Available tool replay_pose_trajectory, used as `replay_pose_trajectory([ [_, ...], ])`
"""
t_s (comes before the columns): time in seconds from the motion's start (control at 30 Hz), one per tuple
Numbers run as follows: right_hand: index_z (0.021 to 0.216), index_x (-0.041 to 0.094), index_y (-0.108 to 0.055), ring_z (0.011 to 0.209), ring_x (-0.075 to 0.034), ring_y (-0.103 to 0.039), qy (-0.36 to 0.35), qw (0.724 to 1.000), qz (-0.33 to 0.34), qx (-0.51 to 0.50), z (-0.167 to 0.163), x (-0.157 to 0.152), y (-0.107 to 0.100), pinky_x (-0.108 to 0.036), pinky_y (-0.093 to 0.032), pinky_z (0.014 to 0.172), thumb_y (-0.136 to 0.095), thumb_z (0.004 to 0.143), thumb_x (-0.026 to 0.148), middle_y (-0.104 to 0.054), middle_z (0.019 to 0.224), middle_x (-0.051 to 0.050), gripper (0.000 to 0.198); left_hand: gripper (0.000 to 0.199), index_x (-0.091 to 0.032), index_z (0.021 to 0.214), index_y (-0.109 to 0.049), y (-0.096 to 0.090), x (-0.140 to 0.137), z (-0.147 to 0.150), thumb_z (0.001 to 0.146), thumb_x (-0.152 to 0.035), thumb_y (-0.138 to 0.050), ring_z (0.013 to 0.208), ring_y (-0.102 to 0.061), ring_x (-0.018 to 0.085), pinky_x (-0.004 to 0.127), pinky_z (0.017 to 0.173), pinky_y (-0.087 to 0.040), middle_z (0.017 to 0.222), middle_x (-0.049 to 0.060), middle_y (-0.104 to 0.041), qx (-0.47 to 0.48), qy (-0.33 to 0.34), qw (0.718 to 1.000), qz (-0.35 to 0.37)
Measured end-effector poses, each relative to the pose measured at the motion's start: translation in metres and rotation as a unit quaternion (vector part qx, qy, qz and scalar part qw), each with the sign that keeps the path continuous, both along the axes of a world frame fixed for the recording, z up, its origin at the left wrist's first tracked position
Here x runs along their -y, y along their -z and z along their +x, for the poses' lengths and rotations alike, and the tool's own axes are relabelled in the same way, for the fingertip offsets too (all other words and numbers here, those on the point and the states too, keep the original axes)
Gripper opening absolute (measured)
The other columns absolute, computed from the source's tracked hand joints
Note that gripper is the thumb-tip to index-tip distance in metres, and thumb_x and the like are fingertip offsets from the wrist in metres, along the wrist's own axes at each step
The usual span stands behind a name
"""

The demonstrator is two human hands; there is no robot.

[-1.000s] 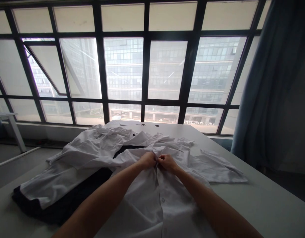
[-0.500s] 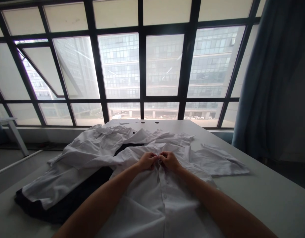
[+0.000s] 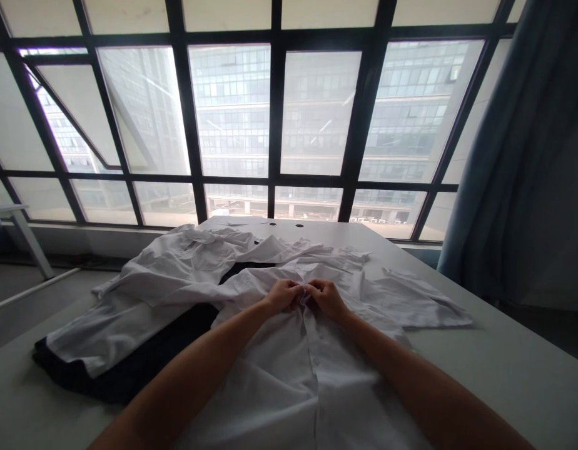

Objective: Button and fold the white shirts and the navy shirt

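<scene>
A white short-sleeved shirt (image 3: 293, 375) lies flat on the grey table (image 3: 514, 375) in front of me, its buttoned front running up the middle. My left hand (image 3: 283, 294) and my right hand (image 3: 327, 298) meet near the collar, both pinching the shirt's placket, fingers closed on the cloth. One sleeve (image 3: 418, 303) spreads out to the right.
A second white shirt (image 3: 167, 275) lies crumpled to the left over a dark garment (image 3: 129, 369). Large windows (image 3: 279, 125) stand behind the table. A blue curtain (image 3: 518, 156) hangs at the right. A white desk edge (image 3: 7, 212) shows at far left.
Both hands have stayed together at the top of the placket, fingers shifting slightly. The view has tilted a little, so the shirt sits a bit higher in the frame.
</scene>
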State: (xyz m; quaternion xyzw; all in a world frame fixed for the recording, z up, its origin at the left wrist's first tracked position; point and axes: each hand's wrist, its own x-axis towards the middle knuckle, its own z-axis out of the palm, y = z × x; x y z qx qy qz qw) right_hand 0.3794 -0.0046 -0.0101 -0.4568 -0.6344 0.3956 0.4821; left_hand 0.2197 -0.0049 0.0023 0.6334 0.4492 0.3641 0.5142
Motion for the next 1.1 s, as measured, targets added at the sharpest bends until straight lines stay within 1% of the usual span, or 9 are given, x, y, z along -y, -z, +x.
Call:
replay_pose_trajectory([
  [0.1,0.066,0.017,-0.062,0.046,-0.015,-0.058,-0.019,0.998,-0.052,-0.031,0.0,-0.001,-0.001,-0.023,-0.044,0.04,-0.059,0.07,0.04,-0.064,0.056,-0.002,0.023,0.029,-0.015,0.064,-0.055,0.0,0.001,0.0,0.085,-0.035,-0.061,0.035,-0.044,0.006,0.018,0.037,-0.03,0.049,-0.006,-0.052,0.011,-0.001,1.0,-0.003],
  [0.17,0.068,0.017,-0.062,0.045,-0.014,-0.057,-0.024,0.998,-0.054,-0.026,-0.001,-0.002,0.0,-0.023,-0.044,0.04,-0.06,0.069,0.036,-0.064,0.056,-0.001,0.019,0.026,-0.014,0.066,-0.056,0.0,0.002,0.0,0.085,-0.032,-0.061,0.035,-0.044,0.006,0.018,0.037,-0.03,0.049,-0.006,-0.052,0.011,0.0,1.0,-0.005],
  [0.3,0.07,0.017,-0.061,0.044,-0.013,-0.055,-0.033,0.999,-0.017,0.01,0.0,-0.004,0.004,-0.022,-0.042,0.04,-0.063,0.068,0.032,-0.063,0.056,0.0,0.015,0.024,-0.014,0.067,-0.057,0.002,0.001,0.0,0.083,-0.031,-0.061,0.036,-0.045,0.006,0.018,0.039,-0.03,0.05,-0.005,-0.053,0.014,0.001,1.0,-0.005],
  [0.47,0.072,0.016,-0.061,0.044,-0.012,-0.052,-0.032,0.999,0.016,0.039,0.002,-0.005,0.006,-0.022,-0.04,0.04,-0.063,0.067,0.034,-0.061,0.056,0.0,0.018,0.025,-0.015,0.063,-0.054,0.004,0.0,0.0,0.084,-0.028,-0.058,0.038,-0.045,0.006,0.019,0.04,-0.031,0.05,-0.005,-0.053,0.026,0.001,1.0,0.0],
  [0.57,0.071,0.016,-0.061,0.044,-0.011,-0.051,-0.028,0.996,0.043,0.07,0.001,-0.004,0.007,-0.021,-0.038,0.042,-0.062,0.068,0.034,-0.061,0.056,0.0,0.018,0.027,-0.015,0.063,-0.055,0.007,-0.002,-0.001,0.085,-0.03,-0.059,0.039,-0.045,0.006,0.019,0.041,-0.031,0.051,-0.004,-0.054,0.025,-0.002,1.0,0.003],
  [0.77,0.063,0.016,-0.062,0.054,-0.014,-0.055,0.054,0.979,0.118,0.155,-0.004,-0.002,0.007,-0.024,-0.04,0.054,-0.059,0.068,0.031,-0.063,0.059,-0.002,0.016,0.035,-0.014,0.064,-0.057,0.012,-0.005,0.001,0.088,-0.04,-0.059,0.037,-0.044,0.006,0.019,0.04,-0.03,0.049,-0.004,-0.052,0.023,-0.013,1.0,0.004],
  [0.97,0.068,0.015,-0.065,0.058,-0.016,-0.057,0.064,0.975,0.123,0.173,-0.006,0.002,0.005,-0.025,-0.04,0.057,-0.058,0.07,0.033,-0.066,0.062,-0.003,0.019,0.038,-0.013,0.071,-0.064,0.012,-0.005,0.003,0.081,-0.049,-0.068,0.04,-0.046,0.006,0.018,0.041,-0.031,0.051,-0.005,-0.053,0.025,-0.024,0.999,-0.001],
  [1.1,0.071,0.014,-0.067,0.06,-0.017,-0.059,0.063,0.975,0.117,0.181,-0.006,0.003,0.005,-0.025,-0.042,0.057,-0.059,0.069,0.031,-0.068,0.065,-0.004,0.018,0.037,-0.012,0.071,-0.064,0.01,-0.004,0.002,0.08,-0.047,-0.071,0.042,-0.047,0.007,0.018,0.041,-0.033,0.05,-0.004,-0.053,0.026,-0.041,0.999,-0.003],
])
